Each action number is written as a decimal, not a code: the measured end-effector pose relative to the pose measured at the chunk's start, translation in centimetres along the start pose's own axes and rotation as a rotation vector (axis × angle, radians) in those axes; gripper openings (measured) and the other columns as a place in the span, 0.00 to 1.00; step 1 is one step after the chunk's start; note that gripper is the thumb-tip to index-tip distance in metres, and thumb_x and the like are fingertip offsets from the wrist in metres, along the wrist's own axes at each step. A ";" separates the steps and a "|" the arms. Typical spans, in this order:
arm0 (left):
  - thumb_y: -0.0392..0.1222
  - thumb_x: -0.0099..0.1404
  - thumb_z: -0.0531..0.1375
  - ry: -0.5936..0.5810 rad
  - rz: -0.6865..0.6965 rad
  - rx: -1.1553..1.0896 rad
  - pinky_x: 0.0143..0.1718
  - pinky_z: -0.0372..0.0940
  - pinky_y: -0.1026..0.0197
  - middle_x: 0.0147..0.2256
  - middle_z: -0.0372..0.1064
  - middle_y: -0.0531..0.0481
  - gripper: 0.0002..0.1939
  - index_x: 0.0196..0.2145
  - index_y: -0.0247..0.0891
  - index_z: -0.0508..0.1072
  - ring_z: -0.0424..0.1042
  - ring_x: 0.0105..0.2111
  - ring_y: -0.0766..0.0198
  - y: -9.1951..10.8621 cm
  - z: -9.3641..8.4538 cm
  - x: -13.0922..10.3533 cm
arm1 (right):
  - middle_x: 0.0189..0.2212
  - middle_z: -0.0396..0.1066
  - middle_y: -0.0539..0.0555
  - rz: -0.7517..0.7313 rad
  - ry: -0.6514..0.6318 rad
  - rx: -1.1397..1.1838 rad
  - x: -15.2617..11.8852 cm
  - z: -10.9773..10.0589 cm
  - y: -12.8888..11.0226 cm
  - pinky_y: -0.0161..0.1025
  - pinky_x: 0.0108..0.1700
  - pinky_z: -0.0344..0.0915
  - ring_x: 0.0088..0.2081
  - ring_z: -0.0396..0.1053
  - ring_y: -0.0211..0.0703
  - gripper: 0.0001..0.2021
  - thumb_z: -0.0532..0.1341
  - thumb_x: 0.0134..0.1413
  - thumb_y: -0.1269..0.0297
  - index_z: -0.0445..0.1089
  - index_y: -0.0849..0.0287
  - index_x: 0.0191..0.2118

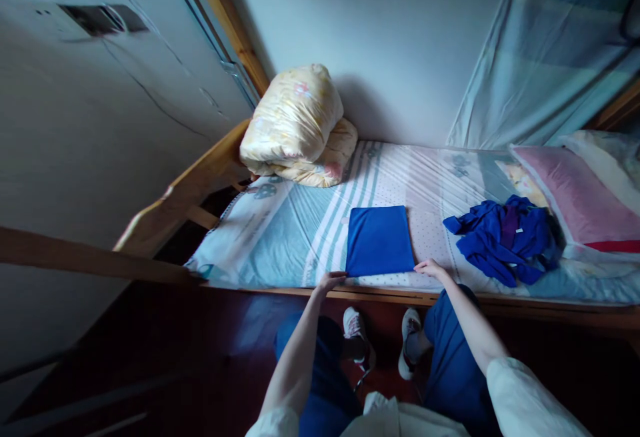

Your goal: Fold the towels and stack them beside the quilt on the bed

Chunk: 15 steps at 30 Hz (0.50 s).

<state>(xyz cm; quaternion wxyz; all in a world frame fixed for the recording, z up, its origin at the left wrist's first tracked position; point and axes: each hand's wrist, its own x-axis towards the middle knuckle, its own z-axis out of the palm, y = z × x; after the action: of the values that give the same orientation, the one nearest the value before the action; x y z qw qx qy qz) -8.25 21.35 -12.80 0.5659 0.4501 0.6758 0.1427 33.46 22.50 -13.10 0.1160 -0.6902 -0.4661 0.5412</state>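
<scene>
A blue cloth (380, 240), folded into a flat square, lies on the bed near its front edge. My left hand (331, 281) pinches the cloth's near left corner. At the near right corner, my right hand (429, 268) has its fingers closed on the cloth too. To the right rests a crumpled heap of blue clothing (493, 233) with a dark purple patch and a small white tag; neither hand touches it.
A rolled yellow quilt (300, 117) stands at the bed's far left by the wooden bed frame (185, 190). Pink pillow (580, 190) and a hanging mosquito net (520, 70) are on the right. The patterned sheet (280, 237) covers the mattress. An open wall socket box (103, 20) shows loose wires.
</scene>
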 end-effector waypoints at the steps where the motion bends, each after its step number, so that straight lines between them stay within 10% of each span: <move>1: 0.50 0.51 0.67 -0.013 0.001 0.005 0.43 0.68 0.50 0.37 0.81 0.40 0.23 0.42 0.36 0.85 0.75 0.49 0.40 0.2 -0.1 0.0 | 0.31 0.81 0.53 -0.003 -0.010 0.000 0.0 -0.1 0.0 0.31 0.30 0.61 0.31 0.72 0.38 0.08 0.68 0.48 0.71 0.84 0.61 0.35; 15: 0.64 0.48 0.70 -0.059 0.018 -0.268 0.36 0.59 0.61 0.39 0.79 0.43 0.41 0.53 0.33 0.79 0.73 0.40 0.55 1.3 -1.9 8.7 | 0.39 0.82 0.57 -0.085 0.106 -0.116 5.9 0.7 -1.8 0.43 0.54 0.71 0.47 0.78 0.51 0.10 0.67 0.51 0.69 0.81 0.57 0.41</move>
<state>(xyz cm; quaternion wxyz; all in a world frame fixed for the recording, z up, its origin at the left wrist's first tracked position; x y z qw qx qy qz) -8.93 29.41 -16.83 0.6391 0.3807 0.6298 0.2236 31.86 27.74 -15.95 0.1231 -0.7029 -0.5191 0.4705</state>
